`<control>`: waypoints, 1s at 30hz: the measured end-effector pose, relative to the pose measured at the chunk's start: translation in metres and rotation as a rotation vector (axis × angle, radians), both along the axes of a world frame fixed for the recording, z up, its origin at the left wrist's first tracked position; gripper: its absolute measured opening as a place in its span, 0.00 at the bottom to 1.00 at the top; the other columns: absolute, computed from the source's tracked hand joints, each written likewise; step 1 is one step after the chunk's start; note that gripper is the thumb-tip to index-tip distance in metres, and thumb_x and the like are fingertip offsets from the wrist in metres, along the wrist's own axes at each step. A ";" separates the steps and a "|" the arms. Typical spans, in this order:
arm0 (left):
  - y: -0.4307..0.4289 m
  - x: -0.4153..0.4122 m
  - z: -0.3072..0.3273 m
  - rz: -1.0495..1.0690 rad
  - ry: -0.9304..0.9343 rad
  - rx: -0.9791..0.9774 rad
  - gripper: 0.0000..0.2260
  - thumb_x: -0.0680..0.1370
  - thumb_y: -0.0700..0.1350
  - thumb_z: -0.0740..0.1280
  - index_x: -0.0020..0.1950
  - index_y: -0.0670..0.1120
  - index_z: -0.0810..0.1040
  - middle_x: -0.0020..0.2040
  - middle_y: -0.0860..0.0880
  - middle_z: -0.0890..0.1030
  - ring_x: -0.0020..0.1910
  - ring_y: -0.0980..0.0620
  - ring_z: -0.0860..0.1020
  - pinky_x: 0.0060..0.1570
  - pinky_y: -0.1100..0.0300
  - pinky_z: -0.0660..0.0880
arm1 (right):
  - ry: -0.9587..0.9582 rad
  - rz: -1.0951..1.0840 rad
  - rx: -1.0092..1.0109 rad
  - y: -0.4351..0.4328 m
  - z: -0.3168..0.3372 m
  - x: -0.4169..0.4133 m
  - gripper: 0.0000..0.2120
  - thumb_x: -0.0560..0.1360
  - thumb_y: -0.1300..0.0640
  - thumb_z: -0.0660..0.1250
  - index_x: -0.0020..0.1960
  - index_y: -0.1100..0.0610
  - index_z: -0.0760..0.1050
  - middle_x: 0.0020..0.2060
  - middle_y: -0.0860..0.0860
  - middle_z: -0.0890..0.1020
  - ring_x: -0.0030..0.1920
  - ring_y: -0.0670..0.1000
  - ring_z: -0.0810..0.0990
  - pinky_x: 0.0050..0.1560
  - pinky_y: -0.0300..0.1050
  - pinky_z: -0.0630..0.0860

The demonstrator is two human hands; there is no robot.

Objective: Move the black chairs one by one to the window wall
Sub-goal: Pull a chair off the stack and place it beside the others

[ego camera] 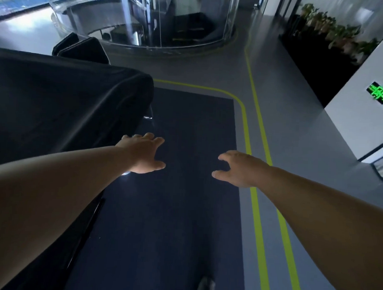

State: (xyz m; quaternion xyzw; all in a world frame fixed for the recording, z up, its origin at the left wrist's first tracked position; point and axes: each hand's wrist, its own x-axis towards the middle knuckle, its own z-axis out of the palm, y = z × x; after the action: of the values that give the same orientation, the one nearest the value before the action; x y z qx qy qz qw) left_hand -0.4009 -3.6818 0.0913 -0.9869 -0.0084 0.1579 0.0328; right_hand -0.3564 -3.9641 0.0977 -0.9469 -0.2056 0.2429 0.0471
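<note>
Head view: left hand (142,154), right hand (239,168) spread, empty, over carpet (172,231); black-draped table (57,107) left, black chairs (83,47) behind.

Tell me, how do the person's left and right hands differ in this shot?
The left hand is beside the black-draped table, while the right hand hangs over the edge of the dark carpet, by a yellow-green floor line. The left hand's fingers are fairly straight; the right hand's are bent, claw-like. Both are palm down, bare-armed and hold nothing.
</note>
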 end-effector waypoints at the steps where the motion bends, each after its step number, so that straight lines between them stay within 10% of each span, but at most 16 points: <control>1: 0.005 0.023 -0.002 0.009 -0.002 -0.003 0.38 0.76 0.67 0.62 0.80 0.56 0.52 0.78 0.50 0.61 0.73 0.43 0.66 0.69 0.44 0.64 | 0.001 0.012 0.005 0.006 -0.003 0.025 0.37 0.78 0.33 0.61 0.81 0.49 0.57 0.81 0.48 0.56 0.77 0.54 0.62 0.72 0.54 0.65; 30: 0.276 0.635 -0.069 0.400 0.078 -0.078 0.37 0.76 0.66 0.61 0.81 0.55 0.53 0.77 0.51 0.64 0.73 0.45 0.66 0.69 0.45 0.64 | 0.078 0.392 -0.075 0.330 -0.048 0.738 0.35 0.78 0.34 0.60 0.80 0.48 0.58 0.80 0.44 0.56 0.76 0.53 0.64 0.70 0.53 0.66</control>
State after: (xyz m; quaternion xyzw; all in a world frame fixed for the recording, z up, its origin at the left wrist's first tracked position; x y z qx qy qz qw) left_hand 0.2338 -3.4056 0.0224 -0.9593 -0.1966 0.1994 -0.0371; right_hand 0.3815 -3.6337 0.0498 -0.8796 -0.3749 0.2913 -0.0285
